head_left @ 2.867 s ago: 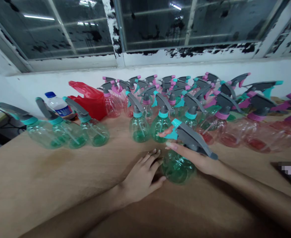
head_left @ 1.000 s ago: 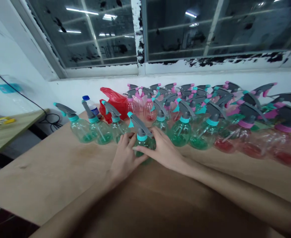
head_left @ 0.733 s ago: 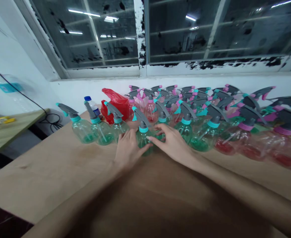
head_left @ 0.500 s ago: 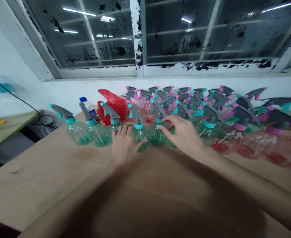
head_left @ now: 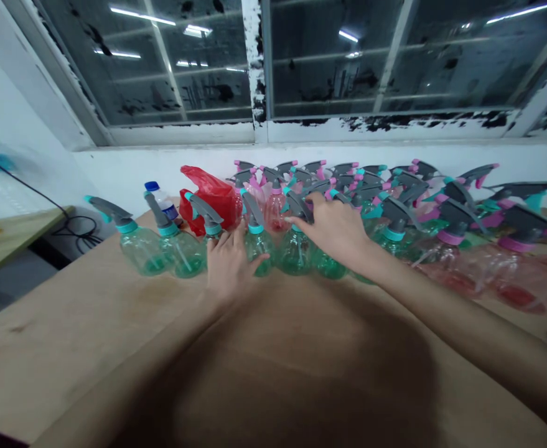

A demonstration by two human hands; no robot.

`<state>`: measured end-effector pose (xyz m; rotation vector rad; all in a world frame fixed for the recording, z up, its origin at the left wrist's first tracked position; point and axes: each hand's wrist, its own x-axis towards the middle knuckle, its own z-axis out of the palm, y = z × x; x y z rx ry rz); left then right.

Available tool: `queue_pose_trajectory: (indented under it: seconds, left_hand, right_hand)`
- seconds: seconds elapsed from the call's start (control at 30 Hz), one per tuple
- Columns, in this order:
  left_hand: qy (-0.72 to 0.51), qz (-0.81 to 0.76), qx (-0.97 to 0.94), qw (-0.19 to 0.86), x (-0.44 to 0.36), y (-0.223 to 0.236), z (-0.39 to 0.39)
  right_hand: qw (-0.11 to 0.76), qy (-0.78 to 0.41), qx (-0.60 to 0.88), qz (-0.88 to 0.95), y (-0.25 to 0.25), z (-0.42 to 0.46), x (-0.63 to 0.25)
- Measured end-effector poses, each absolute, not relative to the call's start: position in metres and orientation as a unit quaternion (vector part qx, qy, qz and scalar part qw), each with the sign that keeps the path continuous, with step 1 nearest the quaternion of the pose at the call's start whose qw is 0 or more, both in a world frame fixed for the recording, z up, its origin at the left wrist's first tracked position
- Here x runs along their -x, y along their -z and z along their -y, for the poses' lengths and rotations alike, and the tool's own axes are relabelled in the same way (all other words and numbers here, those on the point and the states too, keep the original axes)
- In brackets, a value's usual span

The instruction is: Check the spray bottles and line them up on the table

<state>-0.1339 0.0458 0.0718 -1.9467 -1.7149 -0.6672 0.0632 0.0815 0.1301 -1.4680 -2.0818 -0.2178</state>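
Observation:
My left hand (head_left: 229,258) is open, its fingers pointing forward and its thumb spread to the right. It lies against a clear green spray bottle (head_left: 262,244) with a grey head and teal collar, the thumb across the bottle's front. My right hand (head_left: 341,230) is closed round the grey head of the neighbouring green spray bottle (head_left: 295,252), thumb on the near side and fingers behind. Both bottles stand upright on the table, side by side in the front row. Another green spray bottle (head_left: 330,264) is partly hidden behind my right hand and wrist.
More green spray bottles (head_left: 184,252) stand on the left, pink ones (head_left: 516,283) on the right, with several rows behind. A red plastic bag (head_left: 212,196) and a blue-capped bottle (head_left: 161,202) are at the back left. A wall with windows (head_left: 320,62) borders the table (head_left: 277,348).
Both hands have brought a green spray bottle from the near table into the gap in the front row. My right hand then left it and moved right onto the neighbouring bottle's head.

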Motion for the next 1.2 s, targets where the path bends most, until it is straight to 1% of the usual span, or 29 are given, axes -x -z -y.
queue_pose_trajectory:
  seconds: [0.27,0.4,0.53,0.67,0.77,0.83,0.9,1.0,1.07,1.2]
  left_hand:
    - [0.242,0.614,0.715,0.23,0.136,-0.066,-0.046]
    - [0.252,0.604,0.722,0.225,0.136,-0.068,-0.032]
    - [0.289,0.567,0.744,0.204,0.134,-0.067,-0.011]
    - [0.318,0.536,0.777,0.091,0.122,-0.058,0.008]
    - [0.301,0.525,0.796,0.024,0.105,-0.051,0.018]
    - [0.293,0.517,0.803,-0.053,0.092,-0.047,0.023]
    - [0.295,0.496,0.808,-0.122,0.078,-0.044,0.028]
    - [0.304,0.474,0.806,-0.182,0.062,-0.038,0.033]
    - [0.31,0.456,0.81,-0.201,0.053,-0.033,0.035]
    - [0.317,0.4,0.826,-0.237,0.032,-0.025,0.037]
  right_hand:
    - [0.268,0.092,0.533,0.797,-0.125,-0.091,-0.06]
    - [0.25,0.101,0.524,0.808,-0.13,-0.087,-0.061]
    - [0.219,0.107,0.517,0.82,-0.134,-0.075,-0.068]
    - [0.188,0.11,0.507,0.834,-0.137,-0.049,-0.083]
    - [0.175,0.105,0.508,0.837,-0.139,-0.022,-0.094]
    - [0.178,0.092,0.51,0.837,-0.138,-0.005,-0.102]
    - [0.199,0.079,0.506,0.836,-0.134,0.007,-0.11]
    - [0.259,0.051,0.459,0.848,-0.122,0.016,-0.129]
    - [0.293,-0.008,0.425,0.857,-0.111,0.017,-0.143]
    - [0.341,-0.152,0.405,0.834,-0.089,0.016,-0.167]
